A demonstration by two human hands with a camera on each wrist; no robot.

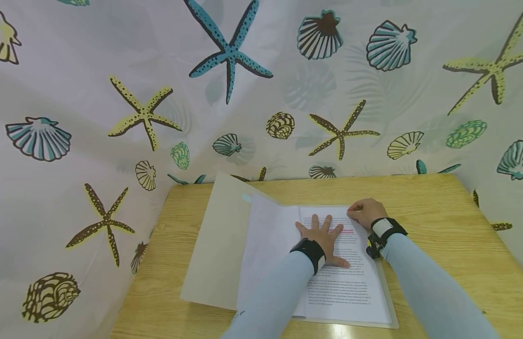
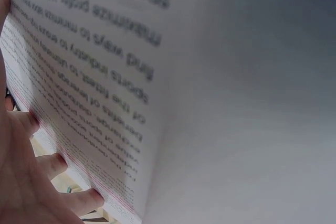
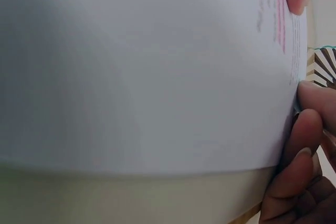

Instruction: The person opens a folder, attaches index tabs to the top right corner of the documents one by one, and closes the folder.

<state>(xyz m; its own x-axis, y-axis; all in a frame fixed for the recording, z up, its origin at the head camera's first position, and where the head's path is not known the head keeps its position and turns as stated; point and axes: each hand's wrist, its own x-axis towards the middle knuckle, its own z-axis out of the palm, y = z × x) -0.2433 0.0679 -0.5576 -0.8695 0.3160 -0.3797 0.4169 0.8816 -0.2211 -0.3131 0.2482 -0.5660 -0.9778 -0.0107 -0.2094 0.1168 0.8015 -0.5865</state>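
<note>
An open cream folder [image 1: 216, 249] lies on the table, with white papers inside. On its right side is a printed sheet [image 1: 339, 294] with pink-marked lines near the top. My left hand [image 1: 324, 239] rests flat on this sheet, fingers spread; the left wrist view shows its fingers [image 2: 81, 201] straight against the text. At the sheet's top right corner, my right hand [image 1: 369, 213] pinches the paper edge. In the right wrist view the thumb [image 3: 317, 100] touches that edge and the other fingers curl beside it. A blank white page [image 1: 265, 235] is turned to the left.
The folder's left cover stands partly raised off the wooden table [image 1: 439, 226]. A curtain [image 1: 261, 84] printed with shells and starfish hangs behind the table and along both sides. Black bands circle both wrists.
</note>
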